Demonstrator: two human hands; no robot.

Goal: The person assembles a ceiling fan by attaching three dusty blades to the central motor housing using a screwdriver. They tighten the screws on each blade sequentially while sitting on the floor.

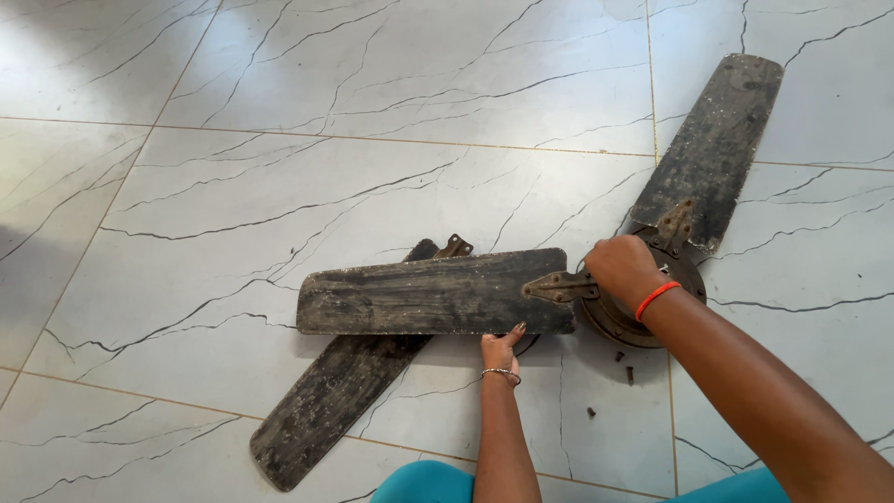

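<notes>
A dirty dark ceiling fan lies on the white marble-patterned tiled floor [279, 168]. Its round motor hub [622, 317] sits at the right. One blade [712, 149] reaches up to the far right. A second blade [433, 293] stretches left from the hub by its metal bracket [557, 286]. A third, loose blade [335, 391] lies slanted beneath it. My left hand [500, 351] touches the near edge of the second blade. My right hand [622, 268], with an orange band at the wrist, rests closed on the hub by the bracket; what it grips is hidden.
Three small dark screws [629, 374] lie on the floor below the hub. My teal-clad knees [424, 484] show at the bottom edge. Tile joints run across the floor around the fan.
</notes>
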